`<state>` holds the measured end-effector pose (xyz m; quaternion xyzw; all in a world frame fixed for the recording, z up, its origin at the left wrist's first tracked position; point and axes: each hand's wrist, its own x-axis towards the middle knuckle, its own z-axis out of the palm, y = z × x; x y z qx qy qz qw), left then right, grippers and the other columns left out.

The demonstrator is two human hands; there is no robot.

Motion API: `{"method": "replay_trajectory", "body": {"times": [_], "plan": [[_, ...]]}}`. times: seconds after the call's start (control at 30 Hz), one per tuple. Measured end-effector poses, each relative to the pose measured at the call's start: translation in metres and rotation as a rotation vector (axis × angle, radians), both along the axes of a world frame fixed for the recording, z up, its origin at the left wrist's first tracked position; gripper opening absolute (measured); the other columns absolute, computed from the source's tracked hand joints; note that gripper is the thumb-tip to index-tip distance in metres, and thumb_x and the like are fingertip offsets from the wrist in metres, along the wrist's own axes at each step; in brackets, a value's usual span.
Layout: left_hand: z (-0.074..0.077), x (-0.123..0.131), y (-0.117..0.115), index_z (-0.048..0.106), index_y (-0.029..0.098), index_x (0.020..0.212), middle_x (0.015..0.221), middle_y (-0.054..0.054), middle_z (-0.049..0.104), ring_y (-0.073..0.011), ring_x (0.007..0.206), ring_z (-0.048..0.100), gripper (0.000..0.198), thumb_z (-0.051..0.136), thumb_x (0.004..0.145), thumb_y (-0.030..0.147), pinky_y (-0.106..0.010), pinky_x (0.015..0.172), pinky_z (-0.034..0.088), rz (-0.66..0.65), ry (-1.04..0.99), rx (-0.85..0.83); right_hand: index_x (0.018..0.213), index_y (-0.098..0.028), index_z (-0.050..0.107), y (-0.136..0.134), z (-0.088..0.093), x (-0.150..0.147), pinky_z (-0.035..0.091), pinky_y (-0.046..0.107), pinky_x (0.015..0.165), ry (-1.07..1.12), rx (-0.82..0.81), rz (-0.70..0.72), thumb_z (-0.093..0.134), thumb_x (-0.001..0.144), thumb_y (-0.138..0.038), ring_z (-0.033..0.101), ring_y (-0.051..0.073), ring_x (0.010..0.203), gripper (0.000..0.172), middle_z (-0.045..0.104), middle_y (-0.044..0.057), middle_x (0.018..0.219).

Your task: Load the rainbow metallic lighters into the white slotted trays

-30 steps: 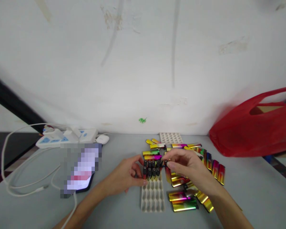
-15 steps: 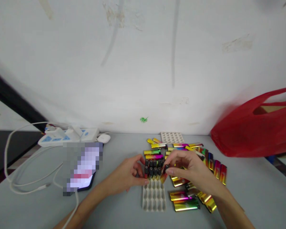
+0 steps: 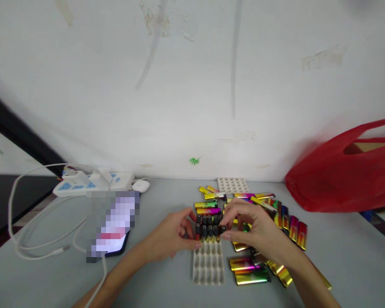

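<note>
A white plastic tray point(image 3: 208, 265) with rows of small pockets lies in front of me. Its far rows hold several upright lighters point(image 3: 210, 226), black tops up, while the near pockets show bare. My left hand point(image 3: 176, 231) is curled round the left end of these lighters, thumb in front and index finger behind. At the right end of the front row, my right hand point(image 3: 250, 220) pinches a lighter point(image 3: 223, 229) upright between thumb and fingers; its lower part is hard to make out. Loose shiny lighters point(image 3: 252, 276) in gold, green, pink and red lie around the right hand.
Another white pocketed tray point(image 3: 233, 185) lies against the wall. On the left are a power strip point(image 3: 125, 179), a white charger point(image 3: 141, 185), a phone point(image 3: 117, 226) and loose white cable point(image 3: 35, 258). A red bag point(image 3: 333, 179) stands at the right.
My right hand has brought its lighter slightly down and left, from a tilt to upright against the row's right end. The left hand keeps its place.
</note>
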<state>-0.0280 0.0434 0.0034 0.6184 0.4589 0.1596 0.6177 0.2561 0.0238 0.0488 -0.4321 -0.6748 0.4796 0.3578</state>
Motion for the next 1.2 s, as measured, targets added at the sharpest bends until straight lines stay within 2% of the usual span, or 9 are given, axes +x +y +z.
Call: {"method": "replay_trajectory", "body": {"times": [0.33,0.43,0.57,0.7,0.83,0.93,1.07,1.2], "plan": [[-0.003,-0.001,0.001,0.06,0.021,0.116,0.093,-0.001,0.078,-0.0112,0.061,0.063,0.056,0.095,0.077,0.042,-0.016,0.043,0.042,-0.001,-0.004,0.007,0.087,-0.027,0.088,0.002,-0.003,0.003,0.052,0.037,0.082,-0.056,0.064,0.022,0.098,0.084,-0.046,0.067,0.025,0.09,0.021,0.072,0.005,0.097],[-0.002,0.0,0.0,0.059,0.022,0.118,0.094,-0.001,0.077,-0.0115,0.06,0.061,0.058,0.095,0.076,0.042,-0.016,0.038,0.04,-0.001,0.012,-0.011,0.091,-0.029,0.089,0.002,-0.003,0.003,0.052,0.038,0.083,-0.086,0.077,0.032,0.097,0.085,-0.046,0.067,0.026,0.093,0.02,0.072,0.006,0.102],[-0.001,0.0,0.001,0.06,0.021,0.117,0.094,-0.001,0.077,-0.0114,0.061,0.062,0.058,0.095,0.077,0.043,-0.015,0.039,0.04,-0.002,0.013,-0.011,0.094,-0.03,0.089,0.002,-0.004,0.001,0.052,0.038,0.085,-0.1,0.098,0.012,0.096,0.087,-0.045,0.068,0.028,0.102,0.018,0.073,0.007,0.107],[-0.002,0.0,0.0,0.06,0.021,0.114,0.095,-0.002,0.078,-0.0128,0.065,0.065,0.056,0.096,0.076,0.041,-0.015,0.042,0.04,-0.002,-0.008,0.009,0.092,-0.029,0.087,0.001,-0.002,-0.001,0.05,0.038,0.084,-0.09,0.125,-0.007,0.091,0.092,-0.043,0.068,0.026,0.097,0.015,0.074,0.005,0.103],[-0.001,0.0,0.0,0.059,0.021,0.115,0.096,-0.002,0.078,-0.0131,0.064,0.065,0.055,0.094,0.077,0.042,-0.016,0.04,0.04,0.002,-0.004,0.009,0.092,-0.027,0.083,0.0,0.001,-0.003,0.047,0.036,0.079,-0.078,0.168,-0.057,0.082,0.101,-0.043,0.065,0.024,0.087,0.018,0.072,0.003,0.094],[0.002,0.0,-0.001,0.06,0.021,0.114,0.096,-0.003,0.078,-0.0138,0.065,0.066,0.056,0.095,0.076,0.042,-0.016,0.041,0.04,0.002,0.0,0.013,0.098,-0.028,0.081,0.001,-0.002,-0.005,0.047,0.037,0.079,-0.117,0.206,-0.183,0.073,0.107,-0.045,0.065,0.025,0.088,0.021,0.074,0.004,0.095],[0.003,0.001,-0.001,0.06,0.021,0.116,0.096,-0.003,0.078,-0.0138,0.065,0.066,0.057,0.095,0.076,0.042,-0.015,0.039,0.04,0.004,0.016,0.017,0.111,-0.027,0.08,0.006,-0.014,-0.003,0.049,0.042,0.093,-0.241,0.323,-0.347,0.065,0.111,-0.038,0.069,0.03,0.105,0.018,0.078,0.008,0.111],[0.001,0.001,0.0,0.059,0.02,0.117,0.097,-0.003,0.078,-0.0138,0.065,0.065,0.057,0.094,0.077,0.041,-0.015,0.037,0.041,-0.006,0.02,0.017,0.132,-0.028,0.075,0.012,-0.027,-0.002,0.046,0.053,0.113,-0.408,0.449,-0.32,0.059,0.111,-0.027,0.063,0.035,0.128,0.027,0.075,0.011,0.131]]}}
